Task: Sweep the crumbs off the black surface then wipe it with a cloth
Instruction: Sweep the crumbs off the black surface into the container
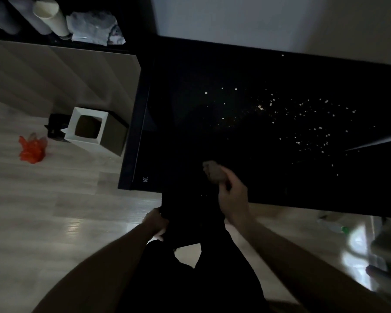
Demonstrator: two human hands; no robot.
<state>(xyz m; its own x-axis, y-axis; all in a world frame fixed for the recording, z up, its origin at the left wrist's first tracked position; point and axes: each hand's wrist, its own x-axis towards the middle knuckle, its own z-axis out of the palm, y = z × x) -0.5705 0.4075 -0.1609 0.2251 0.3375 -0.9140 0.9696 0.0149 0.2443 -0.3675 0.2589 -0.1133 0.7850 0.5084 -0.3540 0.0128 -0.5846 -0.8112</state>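
The right hand (231,195) pinches a cloth (213,171) on the black surface (190,143); the left hand (155,223) grips something dark. Wiping too early would likely fling the crumbs (312,123) to the floor.

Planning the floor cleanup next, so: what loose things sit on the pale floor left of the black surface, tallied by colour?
White: 1, the open-topped box
Orange-red: 1, the crumpled bag
Black: 1, a small object behind the box
Total: 3

Hands: two, left hand (155,224) and right hand (231,195)
Worktop (190,132): one
Crumbs (303,123): dozens, uncountable
Cloth (213,171): one
White bin (89,126): one
Orange bag (31,149): one
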